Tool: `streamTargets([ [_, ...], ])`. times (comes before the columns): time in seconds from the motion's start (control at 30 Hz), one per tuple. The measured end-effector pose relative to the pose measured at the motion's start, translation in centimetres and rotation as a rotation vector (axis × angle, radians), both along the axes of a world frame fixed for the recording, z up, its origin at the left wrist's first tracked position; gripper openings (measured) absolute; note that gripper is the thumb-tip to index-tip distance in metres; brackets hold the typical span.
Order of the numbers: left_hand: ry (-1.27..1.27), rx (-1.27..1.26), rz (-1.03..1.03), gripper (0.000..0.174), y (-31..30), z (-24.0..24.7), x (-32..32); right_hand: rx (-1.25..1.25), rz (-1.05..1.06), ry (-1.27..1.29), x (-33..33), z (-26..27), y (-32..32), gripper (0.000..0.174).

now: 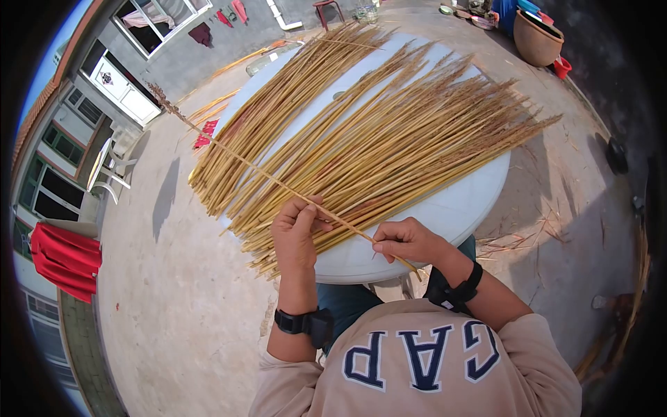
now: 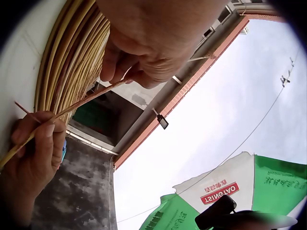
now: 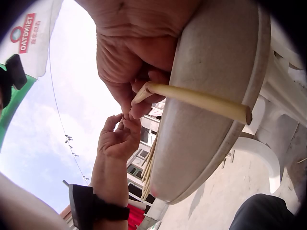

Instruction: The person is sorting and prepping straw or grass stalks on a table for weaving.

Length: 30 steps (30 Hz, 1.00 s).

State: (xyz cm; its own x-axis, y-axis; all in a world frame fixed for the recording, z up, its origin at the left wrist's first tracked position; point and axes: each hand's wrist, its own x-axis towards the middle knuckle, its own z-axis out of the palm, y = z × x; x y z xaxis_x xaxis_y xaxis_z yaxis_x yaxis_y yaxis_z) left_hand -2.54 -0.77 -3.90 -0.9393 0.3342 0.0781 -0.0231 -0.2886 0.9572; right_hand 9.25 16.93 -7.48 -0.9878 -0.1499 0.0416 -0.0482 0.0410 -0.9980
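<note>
One long dry stalk [image 1: 257, 167] with a brown seed head, likely broomcorn, slants across the head view over the others. My left hand [image 1: 297, 229] pinches it between thumb and fingers partway along. Nearer its thick end, my right hand [image 1: 410, 242] grips it. In the right wrist view, the pale cut end of the stalk [image 3: 206, 101] juts past my right hand [image 3: 144, 62], with a kink close to the fingers. A thin reddish sliver [image 2: 25, 110] sticks out by the right fingers in the left wrist view. Beneath both hands lie many similar stalks [image 1: 389, 160] in rows.
The stalks lie on a round white table [image 1: 472, 201], seed heads toward the far right. A white chair [image 1: 108, 170] and red cloth [image 1: 66, 260] are at left. A brown pot [image 1: 538, 40] stands at the back right. Stalk scraps [image 1: 549, 226] litter the ground at right.
</note>
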Motion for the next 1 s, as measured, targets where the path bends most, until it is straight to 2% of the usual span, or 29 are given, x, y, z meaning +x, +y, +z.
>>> streamTargets([
  [0.4, -0.064, 0.062, -0.058, 0.013, -0.1, 0.0, 0.4, -0.021, 0.009, 0.003, -0.1, 0.0, -0.1, 0.015],
  [0.47, -0.065, -0.031, -0.157, 0.011, 0.0, -0.3, 0.8, -0.052, -0.034, -0.037, 0.0, 0.2, 0.0, 0.015],
  [0.7, -0.057, 0.010, -0.320, 0.011, -1.1, 0.4, 1.9, -0.124, -0.134, 0.012, 0.1, 0.1, 0.0, 0.013],
  [0.77, 0.058, 0.010, -0.579, 0.012, -1.8, 0.6, 2.2, -0.180, -0.184, 0.033, 0.0, 0.1, 0.0, 0.013],
  [0.83, 0.067, -0.072, -0.640, 0.011, -2.5, 1.4, 3.1, -0.220, -0.175, 0.008, 0.0, 0.0, 0.3, 0.012],
  [0.9, 0.140, -0.195, -0.863, 0.011, -3.0, 2.1, 3.6, -0.257, -0.162, -0.016, 0.1, -0.1, 0.4, 0.011],
  [1.0, 0.119, -0.209, -0.929, 0.013, -3.2, 2.7, 3.7, -0.237, -0.051, 0.030, 0.0, -0.2, 0.2, 0.014],
])
